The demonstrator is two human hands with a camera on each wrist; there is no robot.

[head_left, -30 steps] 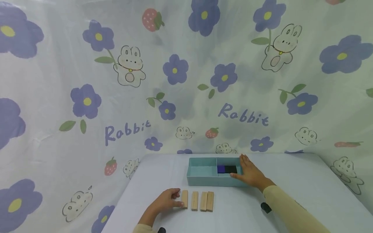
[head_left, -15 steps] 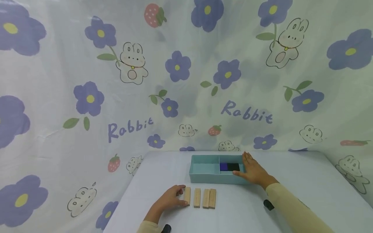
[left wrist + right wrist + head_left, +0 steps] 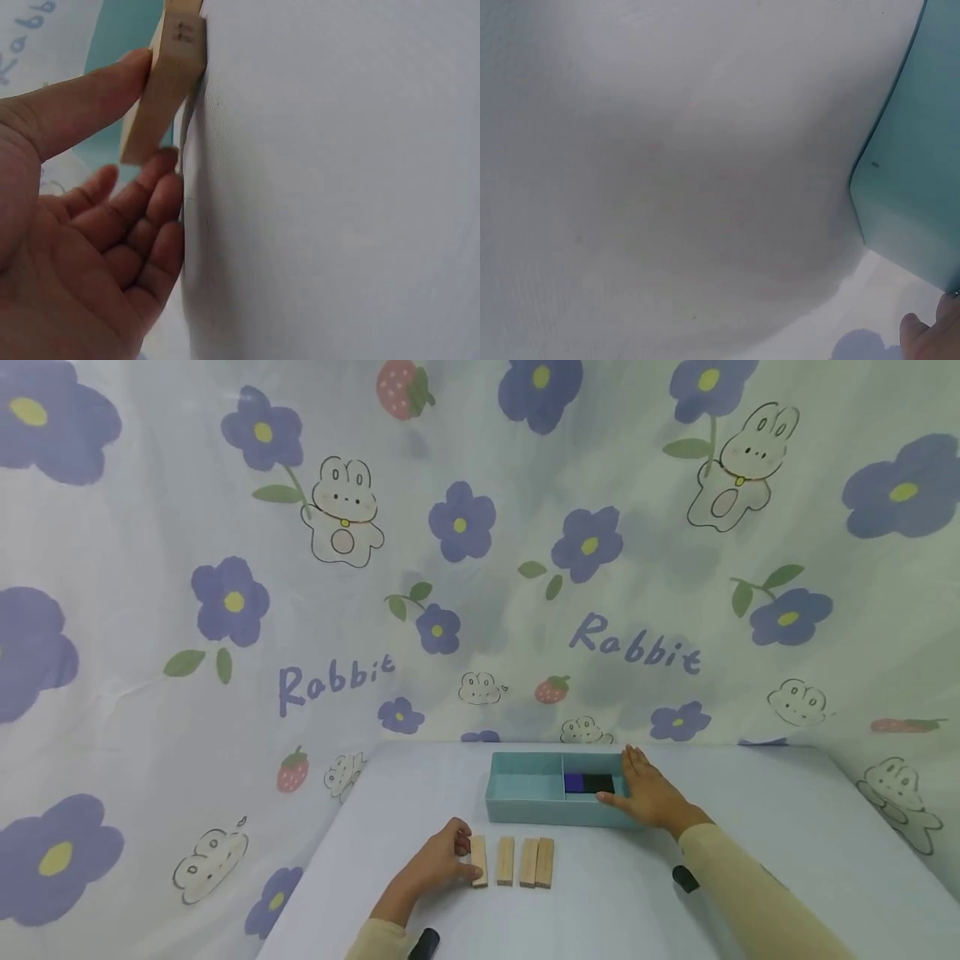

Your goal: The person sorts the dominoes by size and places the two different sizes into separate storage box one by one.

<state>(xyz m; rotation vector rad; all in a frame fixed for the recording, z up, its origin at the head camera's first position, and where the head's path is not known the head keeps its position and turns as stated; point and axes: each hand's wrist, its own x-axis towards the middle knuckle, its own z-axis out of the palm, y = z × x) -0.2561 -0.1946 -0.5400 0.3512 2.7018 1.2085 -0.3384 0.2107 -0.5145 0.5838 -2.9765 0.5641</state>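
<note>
My left hand is at the leftmost of several pale wooden blocks. In the left wrist view its thumb touches that block near the marked end. The other fingers are loosely bent beside it, not wrapped round it. My right hand rests at the right end of a teal box, fingers straight along the far right corner and thumb over the front rim. In the right wrist view only fingertips show, beside the box wall.
A divider splits the box. Its right compartment holds a purple piece and a black piece. Three more wooden blocks lie right of the touched one, two side by side. Behind the white table hangs a patterned curtain.
The head view has shifted slightly. The left index finger has drawn back a little from the block's far end, while the thumb stays by its near end. The right hand stays on the box.
</note>
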